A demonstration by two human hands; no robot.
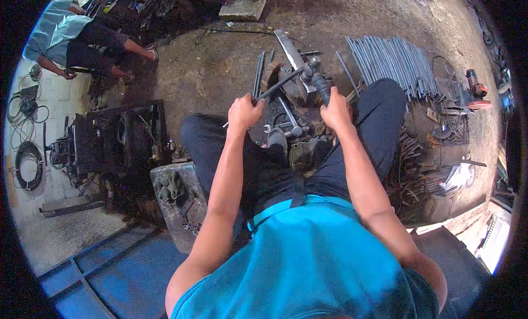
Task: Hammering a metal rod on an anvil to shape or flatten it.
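My left hand (pixel 246 112) is closed around a thin metal rod (pixel 279 86), which slants up and to the right over a round block (pixel 291 81). In my right hand (pixel 336 109) is a hammer (pixel 321 87) with a dark ribbed grip. Its metal head (pixel 311 68) overlaps the rod's far end; whether they touch I cannot tell. Behind them a flat pale metal bar (pixel 289 48) lies across the block. Between my knees a second hammer (pixel 292 121) and a wrench (pixel 268 128) lie near my feet.
Many grey rods (pixel 393 65) lie side by side at the right, near an angle grinder (pixel 476 91). A stone slab (pixel 242 8) lies at the back. Another person (pixel 82 39) sits far left, beyond dark machinery (pixel 118 132). A worn metal block (pixel 179 192) stands by my left thigh.
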